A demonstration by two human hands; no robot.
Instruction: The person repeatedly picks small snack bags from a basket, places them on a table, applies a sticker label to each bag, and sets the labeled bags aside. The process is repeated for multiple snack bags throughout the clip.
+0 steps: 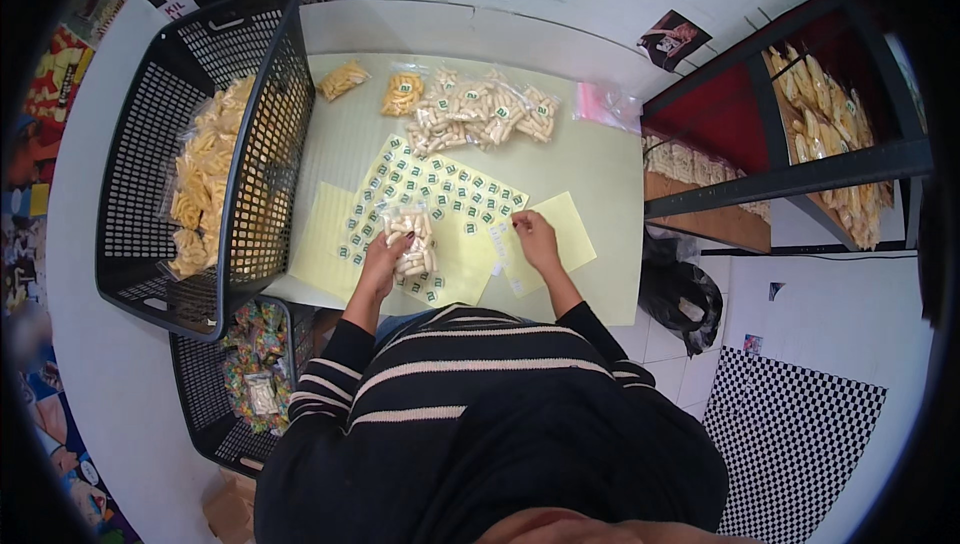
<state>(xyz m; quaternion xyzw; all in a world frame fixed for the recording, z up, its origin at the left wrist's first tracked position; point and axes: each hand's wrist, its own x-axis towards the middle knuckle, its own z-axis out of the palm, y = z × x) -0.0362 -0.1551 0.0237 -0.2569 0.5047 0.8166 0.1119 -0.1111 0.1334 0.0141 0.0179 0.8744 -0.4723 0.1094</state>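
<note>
My left hand (386, 259) grips a clear plastic bag of pale puffed snack sticks (412, 247), thumb across its front. Beneath it lies a yellow sticker sheet (469, 270) with rows of round green-and-white stickers. Over the sheet's right side, my right hand (537, 236) has its thumb and fingertips close together; whether a small sticker is between them is too small to tell. Just left of those fingers is a narrow strip of small white labels (496, 245). A plain yellow sheet (574, 225) lies under and beside this hand.
Filled snack bags (480, 108) are piled at the table's back, near pink-edged plastic bags (600, 102). A tall black crate (232, 169) of yellow snack bags stands left. Below it sits another crate (202, 394). A metal-framed shelf (772, 180) with more bags rises at right.
</note>
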